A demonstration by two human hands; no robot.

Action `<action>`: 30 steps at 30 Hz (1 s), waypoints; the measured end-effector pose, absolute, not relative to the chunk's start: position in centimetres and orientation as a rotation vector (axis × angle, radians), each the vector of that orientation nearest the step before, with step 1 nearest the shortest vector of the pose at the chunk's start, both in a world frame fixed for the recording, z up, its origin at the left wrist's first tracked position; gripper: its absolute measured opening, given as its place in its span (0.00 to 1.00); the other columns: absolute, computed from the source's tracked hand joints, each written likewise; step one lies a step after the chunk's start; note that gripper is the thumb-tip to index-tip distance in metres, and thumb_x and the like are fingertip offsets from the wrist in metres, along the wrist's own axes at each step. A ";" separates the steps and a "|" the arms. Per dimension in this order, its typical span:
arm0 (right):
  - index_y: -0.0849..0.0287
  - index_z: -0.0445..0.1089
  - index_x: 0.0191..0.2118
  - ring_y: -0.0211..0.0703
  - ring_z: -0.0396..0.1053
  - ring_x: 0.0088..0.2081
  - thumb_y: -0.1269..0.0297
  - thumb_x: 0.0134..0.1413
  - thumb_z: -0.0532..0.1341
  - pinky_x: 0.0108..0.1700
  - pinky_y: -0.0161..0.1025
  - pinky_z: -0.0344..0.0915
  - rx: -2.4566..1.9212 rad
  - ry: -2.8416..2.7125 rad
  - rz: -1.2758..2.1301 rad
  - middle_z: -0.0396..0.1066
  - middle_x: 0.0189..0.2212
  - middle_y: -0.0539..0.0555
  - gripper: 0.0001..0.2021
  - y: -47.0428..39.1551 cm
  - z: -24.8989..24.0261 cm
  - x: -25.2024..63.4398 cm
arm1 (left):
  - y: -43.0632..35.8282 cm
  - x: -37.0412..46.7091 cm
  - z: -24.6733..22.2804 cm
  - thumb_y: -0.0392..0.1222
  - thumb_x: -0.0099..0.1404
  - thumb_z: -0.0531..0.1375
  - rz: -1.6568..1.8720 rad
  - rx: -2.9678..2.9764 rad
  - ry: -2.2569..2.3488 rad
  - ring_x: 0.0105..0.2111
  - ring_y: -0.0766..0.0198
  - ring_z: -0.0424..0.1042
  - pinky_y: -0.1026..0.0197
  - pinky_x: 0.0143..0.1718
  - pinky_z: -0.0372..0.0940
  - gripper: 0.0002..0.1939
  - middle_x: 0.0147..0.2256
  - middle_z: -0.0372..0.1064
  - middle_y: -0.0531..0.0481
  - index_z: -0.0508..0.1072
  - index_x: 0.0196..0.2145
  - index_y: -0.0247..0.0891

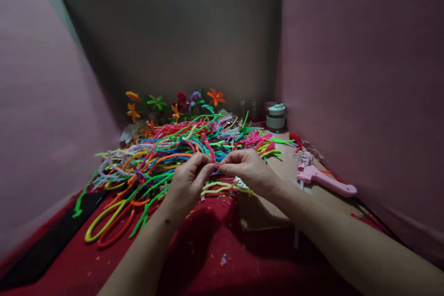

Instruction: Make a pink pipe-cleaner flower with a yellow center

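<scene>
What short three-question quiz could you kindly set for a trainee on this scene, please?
1. True or false: the pink glue gun lies to the right of both the left hand and the right hand.

2. Multiple choice: what colour is the fuzzy stem in the grip of the two hands?
A. Green
B. Pink
C. Blue

3. Fill in the blank: the rightmost flower, standing behind the pile of loose stems, has ____ petals.

Key: 1. True. 2. B, pink. 3. Orange.
</scene>
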State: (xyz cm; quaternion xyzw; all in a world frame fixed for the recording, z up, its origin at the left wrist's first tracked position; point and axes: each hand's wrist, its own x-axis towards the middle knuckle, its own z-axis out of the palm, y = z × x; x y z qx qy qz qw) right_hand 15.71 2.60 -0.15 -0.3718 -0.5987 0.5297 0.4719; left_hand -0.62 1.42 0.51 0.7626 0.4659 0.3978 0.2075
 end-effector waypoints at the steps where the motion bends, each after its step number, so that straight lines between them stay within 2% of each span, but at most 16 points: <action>1: 0.65 0.70 0.22 0.31 0.58 0.21 0.65 0.40 0.62 0.27 0.33 0.56 -0.937 -1.480 1.253 0.64 0.17 0.47 0.07 2.5 -0.1 15.7 | 1.5 -0.6 0.2 0.42 0.62 0.52 1.144 2.263 1.311 0.21 0.70 0.59 0.66 0.23 0.55 0.07 0.22 0.59 0.56 0.65 0.29 0.37; 6: 0.65 0.69 0.20 0.31 0.56 0.21 0.68 0.43 0.60 0.25 0.32 0.53 -1.032 -1.623 0.966 0.62 0.16 0.47 0.07 2.2 0.0 15.6 | 1.9 -0.7 -1.0 0.36 0.64 0.50 1.186 2.860 1.217 0.27 0.66 0.64 0.64 0.30 0.58 0.06 0.27 0.64 0.50 0.66 0.33 0.37; 9: 0.65 0.69 0.20 0.32 0.58 0.22 0.72 0.45 0.59 0.26 0.31 0.54 -1.055 -1.688 0.840 0.63 0.17 0.48 0.06 2.1 -0.1 15.5 | 1.8 -0.8 -1.0 0.34 0.64 0.48 1.067 2.954 1.223 0.26 0.66 0.63 0.64 0.29 0.57 0.08 0.26 0.63 0.50 0.65 0.31 0.36; 14: 0.63 0.70 0.23 0.35 0.62 0.24 0.73 0.47 0.58 0.28 0.32 0.58 -1.043 -1.785 0.662 0.67 0.20 0.50 0.06 1.9 -0.7 15.1 | 1.3 -0.6 -0.3 0.33 0.63 0.49 0.978 2.814 1.311 0.24 0.67 0.59 0.65 0.26 0.54 0.09 0.23 0.60 0.53 0.63 0.26 0.36; 17: 0.62 0.70 0.29 0.38 0.64 0.30 0.71 0.48 0.59 0.34 0.35 0.60 -1.010 -1.820 0.420 0.69 0.26 0.52 0.03 1.7 -0.8 15.1 | 1.2 -0.5 0.2 0.36 0.62 0.51 0.984 2.611 1.366 0.23 0.69 0.59 0.66 0.26 0.54 0.08 0.22 0.59 0.54 0.63 0.25 0.37; 20: 0.62 0.70 0.39 0.43 0.61 0.38 0.68 0.49 0.60 0.40 0.39 0.59 -0.962 -1.879 0.087 0.67 0.34 0.56 0.10 1.7 -0.6 15.4 | 1.1 -0.6 0.7 0.37 0.62 0.51 0.952 2.504 1.368 0.22 0.69 0.58 0.67 0.25 0.53 0.08 0.22 0.59 0.55 0.64 0.26 0.37; 22: 0.61 0.72 0.38 0.44 0.59 0.39 0.68 0.49 0.60 0.41 0.41 0.58 -0.933 -1.975 -0.015 0.67 0.34 0.57 0.09 1.8 -0.5 15.6 | 1.1 -0.7 1.0 0.38 0.62 0.52 0.918 2.471 1.344 0.21 0.70 0.57 0.67 0.25 0.53 0.08 0.21 0.59 0.56 0.64 0.25 0.37; 24: 0.60 0.74 0.31 0.43 0.59 0.37 0.70 0.50 0.59 0.40 0.40 0.58 -0.939 -2.046 0.005 0.67 0.29 0.55 0.05 2.0 -0.4 15.8 | 1.0 -0.7 1.1 0.39 0.62 0.51 0.881 2.427 1.321 0.21 0.70 0.57 0.67 0.24 0.52 0.09 0.21 0.59 0.56 0.64 0.24 0.37; 26: 0.61 0.74 0.26 0.42 0.60 0.34 0.72 0.48 0.60 0.38 0.39 0.58 -0.965 -2.068 0.085 0.68 0.25 0.54 0.06 2.1 -0.3 15.8 | 0.8 -0.7 1.2 0.40 0.61 0.52 0.861 2.366 1.313 0.21 0.70 0.56 0.67 0.24 0.52 0.09 0.21 0.58 0.56 0.65 0.24 0.36; 30: 0.62 0.75 0.28 0.36 0.64 0.27 0.74 0.47 0.59 0.32 0.34 0.58 -1.038 -2.051 0.366 0.71 0.23 0.52 0.07 1.9 -0.1 15.7 | 0.8 -0.5 1.1 0.42 0.60 0.53 0.874 2.183 1.318 0.20 0.71 0.54 0.67 0.22 0.51 0.10 0.19 0.55 0.57 0.67 0.24 0.36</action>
